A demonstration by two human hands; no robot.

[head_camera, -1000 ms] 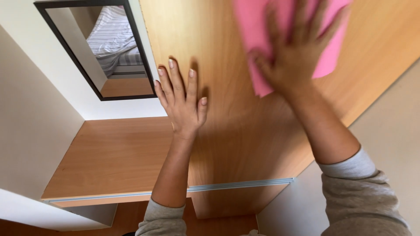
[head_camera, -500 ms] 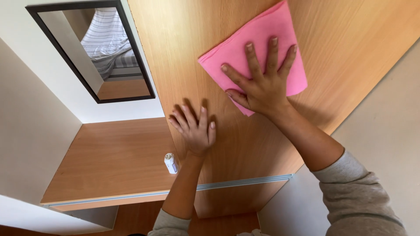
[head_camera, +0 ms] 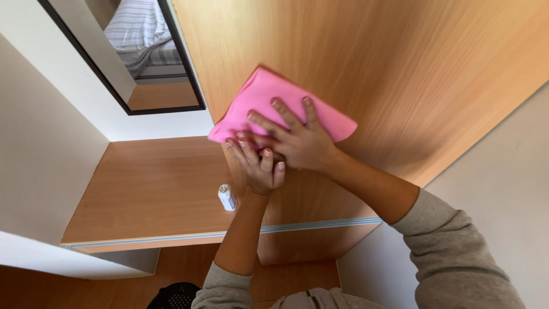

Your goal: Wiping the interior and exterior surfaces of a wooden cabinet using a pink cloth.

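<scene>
Mirror (head_camera: 137, 57) upper left on wall. Small white bottle (head_camera: 227, 197) upright on table (head_camera: 148, 194). Your left hand (head_camera: 258, 166) flat on wooden panel (head_camera: 372, 68), grip open. Your right hand (head_camera: 297, 140) presses pink cloth (head_camera: 269, 97) to panel, fingers spread, overlapping left fingertips.

Person is wearing a grey-beige sweatshirt, soft knit. Both sleeves are sitting pushed up well behind each wrist, leaving forearms bare. Right sleeve (head_camera: 457, 252) is bunching in thick folds, ribbed cuff showing just behind the bare forearm. Left sleeve (head_camera: 223, 286) is showing only its cuff end. Left hand (head_camera: 258, 163) and right hand (head_camera: 297, 140) are bare; fingernails looking pale-polished, no rings showing.
</scene>
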